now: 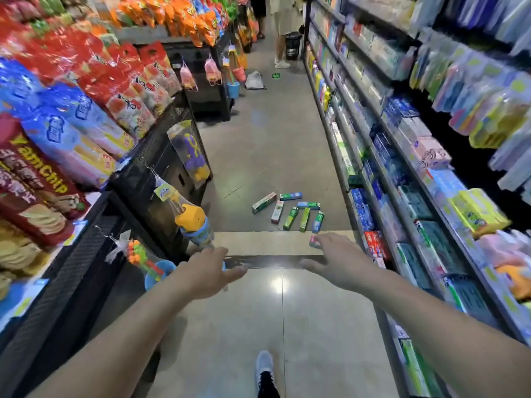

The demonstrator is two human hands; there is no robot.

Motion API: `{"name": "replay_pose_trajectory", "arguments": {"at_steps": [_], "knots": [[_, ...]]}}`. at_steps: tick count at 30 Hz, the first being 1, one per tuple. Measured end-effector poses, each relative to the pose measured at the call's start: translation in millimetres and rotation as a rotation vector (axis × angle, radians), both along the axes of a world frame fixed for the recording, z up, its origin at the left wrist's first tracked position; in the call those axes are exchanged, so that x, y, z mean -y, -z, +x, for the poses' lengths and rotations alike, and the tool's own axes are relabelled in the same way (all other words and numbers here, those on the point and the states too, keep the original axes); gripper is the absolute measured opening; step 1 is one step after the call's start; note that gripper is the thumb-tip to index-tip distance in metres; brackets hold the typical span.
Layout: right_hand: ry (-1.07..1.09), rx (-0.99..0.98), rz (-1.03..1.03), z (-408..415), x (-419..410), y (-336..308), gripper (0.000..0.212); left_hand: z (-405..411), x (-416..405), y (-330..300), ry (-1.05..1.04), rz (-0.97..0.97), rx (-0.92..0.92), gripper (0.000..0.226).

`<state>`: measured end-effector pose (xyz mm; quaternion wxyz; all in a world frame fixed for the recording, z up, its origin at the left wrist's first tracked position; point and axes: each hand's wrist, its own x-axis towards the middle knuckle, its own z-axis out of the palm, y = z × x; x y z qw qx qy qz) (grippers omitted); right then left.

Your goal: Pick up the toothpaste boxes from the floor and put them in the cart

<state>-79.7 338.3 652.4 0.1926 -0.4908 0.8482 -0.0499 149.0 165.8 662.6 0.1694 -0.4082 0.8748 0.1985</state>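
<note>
A grey-and-black shoe [265, 374] stands on the glossy floor tiles [230, 326] at the bottom of the view, the nearest thing to the camera. Above it both bare forearms reach forward. The left hand [207, 271] is held palm down with its fingers loosely extended, holding nothing. The right hand [339, 261] is likewise spread and relaxed, empty, its fingertips near one small toothpaste box [314, 242] lying on a raised floor step [258, 244]. Beyond the step, the scattered toothpaste boxes [290, 209] lie on the grey floor, close together, several side by side and others angled above them, well apart from both hands. Snack bags [94, 90] fill the racks on the left; boxed toiletries line the shelves [402, 173] on the right. Far down the aisle a person [283, 30] stands beside a dark basket [293, 45].
</note>
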Motion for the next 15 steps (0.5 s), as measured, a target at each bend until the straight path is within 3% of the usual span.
{"name": "replay_pose_trajectory", "arguments": {"at_steps": [3, 15], "knots": [[0.044, 0.012, 0.033, -29, 56, -5, 0.081, -34, 59, 0, 0.010, 0.016, 0.007, 0.074], [0.128, 0.021, 0.077, -144, 230, -3, 0.078, -179, 251, 4, 0.152, 0.020, 0.027, 0.085]]}}
